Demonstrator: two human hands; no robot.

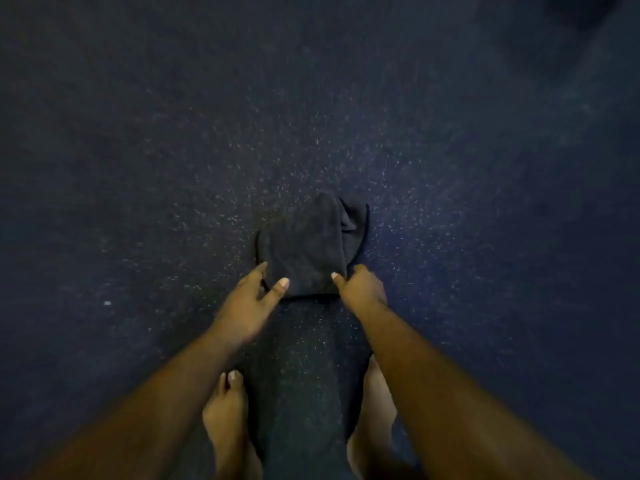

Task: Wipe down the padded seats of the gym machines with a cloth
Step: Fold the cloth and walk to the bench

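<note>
A dark grey cloth [306, 245] lies crumpled on the speckled floor just ahead of me. My left hand [247, 303] reaches its near left corner with fingers spread, the thumb resting on the fabric and the index finger along the edge. At the near right corner, my right hand [362, 287] has its fingers curled, thumb on top of the cloth, pinching the edge. No padded seat or gym machine is in view.
Dark blue rubber floor [173, 150] with pale flecks fills the whole view. My bare feet [227, 407] stand below the hands, one on each side. The scene is dim.
</note>
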